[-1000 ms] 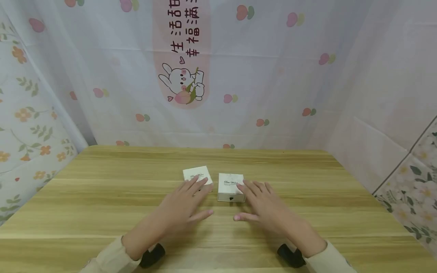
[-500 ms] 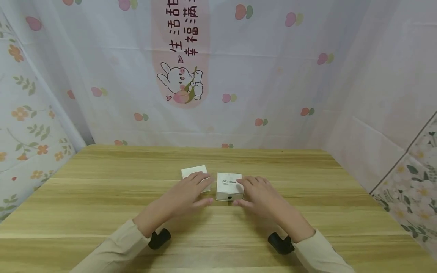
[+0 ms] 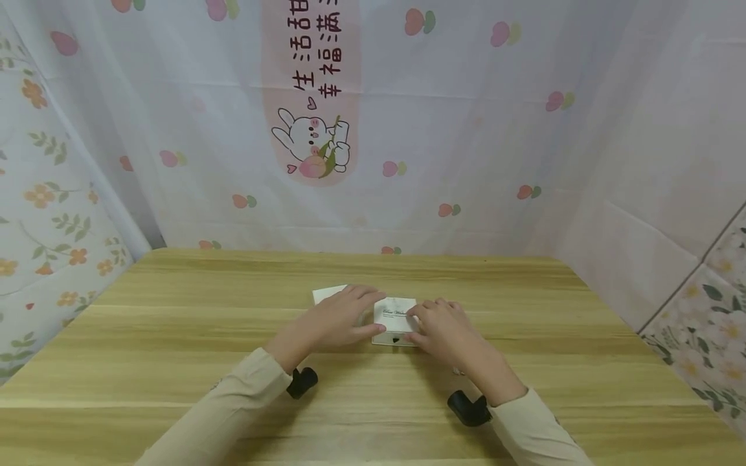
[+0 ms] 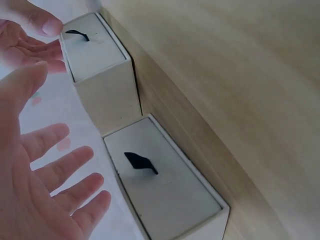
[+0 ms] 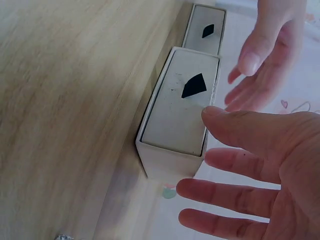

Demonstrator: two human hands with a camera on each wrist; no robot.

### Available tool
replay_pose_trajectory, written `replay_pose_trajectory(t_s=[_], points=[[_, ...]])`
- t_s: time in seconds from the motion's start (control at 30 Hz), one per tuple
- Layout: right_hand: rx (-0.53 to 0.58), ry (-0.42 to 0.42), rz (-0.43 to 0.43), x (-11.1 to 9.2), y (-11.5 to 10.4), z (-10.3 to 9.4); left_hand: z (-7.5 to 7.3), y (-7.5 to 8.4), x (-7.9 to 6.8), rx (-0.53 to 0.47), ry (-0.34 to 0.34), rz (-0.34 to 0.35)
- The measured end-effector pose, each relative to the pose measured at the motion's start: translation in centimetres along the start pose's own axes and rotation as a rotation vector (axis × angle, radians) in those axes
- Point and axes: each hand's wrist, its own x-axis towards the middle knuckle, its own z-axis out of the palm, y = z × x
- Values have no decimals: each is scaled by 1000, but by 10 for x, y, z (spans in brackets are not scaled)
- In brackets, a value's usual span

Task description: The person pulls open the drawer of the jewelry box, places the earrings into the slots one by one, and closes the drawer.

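Place: a cloth-screened nook; the kind of room cannot be told
Backdrop: white curtain (image 3: pixel 454 136) with a cartoon rabbit (image 3: pixel 302 137)
Sides: flower-print cloth (image 3: pixel 43 226) left, flowered panel (image 3: pixel 725 330) right
Surface: wood-grain counter (image 3: pixel 175 336)

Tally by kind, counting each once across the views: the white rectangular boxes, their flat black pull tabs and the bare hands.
White rectangular boxes: 2
Flat black pull tabs: 2
Bare hands: 2
Total: 6

Head view forward-down, close wrist views, both boxes (image 4: pixel 180 197) shared
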Motion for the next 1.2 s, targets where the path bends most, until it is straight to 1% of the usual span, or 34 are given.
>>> replay_pose_trajectory(t_s=[0.1, 0.2, 0.37, 0.67, 0.8, 1.07, 1.2], points=[[-9, 6, 6, -1, 1, 1, 4, 0, 7, 7, -33, 1], [-5, 12, 11, -2, 2, 3, 7, -1, 10, 7, -48, 5], [6, 25, 3, -3, 2, 6, 10, -1, 11, 4, -64, -5], [-14, 43, -14, -4, 3, 7, 16, 0, 12, 10, -91, -41], [-14, 46, -20, -4, 3, 7, 16, 1, 13, 18, -80, -47], [22, 59, -35, -2, 3, 6, 12, 2, 10, 14, -53, -53], [26, 62, -35, -2, 4, 6, 11, 1, 10, 21, -42, -36]])
